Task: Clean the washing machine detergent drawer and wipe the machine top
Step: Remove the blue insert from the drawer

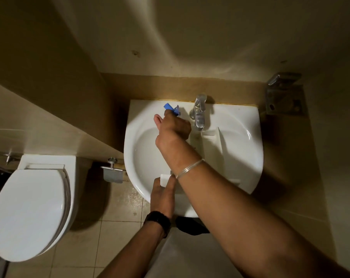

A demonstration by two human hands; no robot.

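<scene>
Dim bathroom walls surround a white sink (250, 157), where the detergent drawer (212, 145) lies under the tap (199, 113). Its near end is pinched by the left hand (163, 195). A blue piece (171, 108) is held by the right hand (174, 125) at the rim and could be dropped into the basin if wet fingers slip.

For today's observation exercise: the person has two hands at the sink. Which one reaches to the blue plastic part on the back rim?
The right hand, with a thin bangle, reaches the blue part. The left hand, wearing a dark watch, holds the white drawer.
</scene>
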